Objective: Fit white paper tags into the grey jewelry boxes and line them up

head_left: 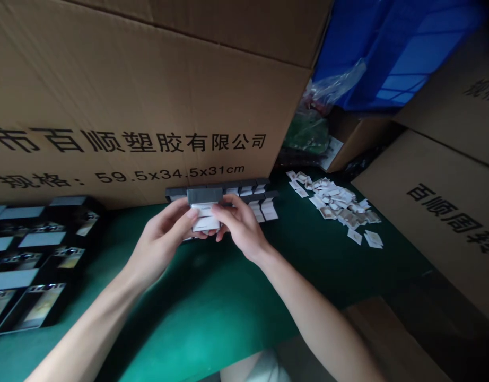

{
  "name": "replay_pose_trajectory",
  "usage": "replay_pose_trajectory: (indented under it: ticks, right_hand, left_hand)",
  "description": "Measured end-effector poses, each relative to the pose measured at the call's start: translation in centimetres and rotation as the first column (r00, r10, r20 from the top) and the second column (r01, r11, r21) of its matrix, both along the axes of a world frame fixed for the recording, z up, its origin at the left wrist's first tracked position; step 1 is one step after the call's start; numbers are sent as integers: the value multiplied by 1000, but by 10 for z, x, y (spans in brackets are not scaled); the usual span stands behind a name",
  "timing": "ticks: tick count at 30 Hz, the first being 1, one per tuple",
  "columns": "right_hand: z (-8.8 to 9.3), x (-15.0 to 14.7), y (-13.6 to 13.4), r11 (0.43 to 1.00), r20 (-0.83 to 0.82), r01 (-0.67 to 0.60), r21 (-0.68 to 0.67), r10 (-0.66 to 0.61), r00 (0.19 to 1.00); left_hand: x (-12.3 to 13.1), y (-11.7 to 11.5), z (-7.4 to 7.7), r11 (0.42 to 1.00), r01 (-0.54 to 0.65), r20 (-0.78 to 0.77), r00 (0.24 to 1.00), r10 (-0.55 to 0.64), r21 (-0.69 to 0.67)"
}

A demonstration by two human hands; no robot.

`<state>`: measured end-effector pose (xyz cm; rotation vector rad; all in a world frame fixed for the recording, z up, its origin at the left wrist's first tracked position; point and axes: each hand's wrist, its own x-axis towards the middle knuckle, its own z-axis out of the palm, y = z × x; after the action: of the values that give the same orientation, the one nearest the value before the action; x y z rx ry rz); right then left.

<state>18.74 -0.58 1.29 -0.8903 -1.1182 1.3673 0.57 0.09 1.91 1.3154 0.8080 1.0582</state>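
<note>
Cradling small grey-topped white box [204, 209] between left hand [160, 239], right hand [238, 225]

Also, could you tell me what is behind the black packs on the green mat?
A printed cardboard carton stands behind the packs; the left hand and right hand hide part of them.

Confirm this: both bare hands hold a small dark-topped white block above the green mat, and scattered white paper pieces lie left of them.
The scattered white paper pieces lie right of the left hand and right hand, not left, as the head view shows. The rest stands.
</note>
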Motion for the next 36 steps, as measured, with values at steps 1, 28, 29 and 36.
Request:
replay_pose_trajectory:
  ticks: [1, 28, 29, 36]
  right_hand:
    - [0, 0, 0, 1000, 4, 1, 5, -1, 1000]
    - [-1, -1, -1, 994, 57, 84, 66, -88, 994]
    - [0, -1, -2, 997, 51, 57, 51, -60, 997]
    - [-2, 2, -2, 999, 96, -27, 22, 25, 995]
  left_hand:
    - [0, 0, 0, 1000, -3, 0, 1000, 3, -3]
    - [8, -7, 4, 987, -158, -94, 983, 157, -7]
    - [7, -6, 3, 986, -164, -77, 984, 162, -16]
    - [3, -5, 2, 986, -156, -40, 987, 154, -62]
